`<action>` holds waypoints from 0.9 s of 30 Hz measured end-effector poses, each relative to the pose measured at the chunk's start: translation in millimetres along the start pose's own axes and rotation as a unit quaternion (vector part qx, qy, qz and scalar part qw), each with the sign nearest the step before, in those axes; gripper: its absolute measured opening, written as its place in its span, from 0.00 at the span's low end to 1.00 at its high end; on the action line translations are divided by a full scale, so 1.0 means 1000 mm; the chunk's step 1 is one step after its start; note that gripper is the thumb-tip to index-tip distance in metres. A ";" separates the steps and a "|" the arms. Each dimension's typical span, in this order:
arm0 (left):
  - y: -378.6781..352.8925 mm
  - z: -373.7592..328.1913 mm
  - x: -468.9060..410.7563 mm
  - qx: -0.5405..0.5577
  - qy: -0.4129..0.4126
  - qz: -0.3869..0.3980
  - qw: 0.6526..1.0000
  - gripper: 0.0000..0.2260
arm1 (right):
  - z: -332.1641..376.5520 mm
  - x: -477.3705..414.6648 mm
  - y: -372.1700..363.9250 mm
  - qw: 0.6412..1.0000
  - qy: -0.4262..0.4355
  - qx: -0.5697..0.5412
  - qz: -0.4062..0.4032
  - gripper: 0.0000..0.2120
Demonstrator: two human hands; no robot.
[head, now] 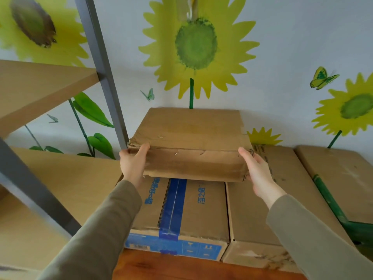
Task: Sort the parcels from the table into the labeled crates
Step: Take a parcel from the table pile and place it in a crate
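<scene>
- While both hands carry it, the parcel, a flat, worn cardboard box, hangs level above the blue-taped carton, its far edge close to the wall. I cannot tell whether the back rests on anything.
- Best handling, I judge: keep it level, clamp evenly from both ends, and read its label before choosing a crate, since no labelled crate is in view.
- At the left end the left hand grips, thumb over the top edge and fingers wrapped underneath.
- At the right end the right hand grips with its thumb on the near face and its fingers round the end.
- Behind everything stands the wall, painted with big sunflowers.
- Left of the parcel, a shelf unit has grey posts and wooden boards.
- A plain carton sits beside the taped one, both on a reddish wooden surface.
- A small painted butterfly flies at right.
</scene>
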State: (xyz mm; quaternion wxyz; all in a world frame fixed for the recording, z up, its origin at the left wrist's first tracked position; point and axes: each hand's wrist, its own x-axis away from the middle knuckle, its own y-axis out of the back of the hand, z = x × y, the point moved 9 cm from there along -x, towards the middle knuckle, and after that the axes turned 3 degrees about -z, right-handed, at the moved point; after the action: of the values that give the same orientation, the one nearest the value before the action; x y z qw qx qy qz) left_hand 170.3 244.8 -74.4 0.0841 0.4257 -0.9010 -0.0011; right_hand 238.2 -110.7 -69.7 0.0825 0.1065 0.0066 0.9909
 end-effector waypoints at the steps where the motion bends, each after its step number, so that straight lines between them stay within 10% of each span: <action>1: -0.001 -0.004 0.005 -0.003 -0.006 0.001 1.000 0.26 | 0.002 0.003 0.005 1.000 0.002 -0.003 -0.009 0.34; 16: -0.022 -0.105 0.064 -0.094 -0.187 0.123 0.970 0.32 | 0.080 0.042 0.076 0.995 0.083 -0.055 -0.029 0.23; 27: -0.011 -0.125 0.068 -0.047 -0.179 0.069 0.980 0.26 | 0.101 0.046 0.096 0.991 0.105 -0.057 -0.055 0.28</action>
State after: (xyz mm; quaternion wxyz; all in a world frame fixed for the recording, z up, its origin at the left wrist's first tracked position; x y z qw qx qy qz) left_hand 155.8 194.6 58.1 -0.0584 0.3510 -0.9276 -0.1138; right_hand 199.3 -198.3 41.3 0.1416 -0.0039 -0.0352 0.9893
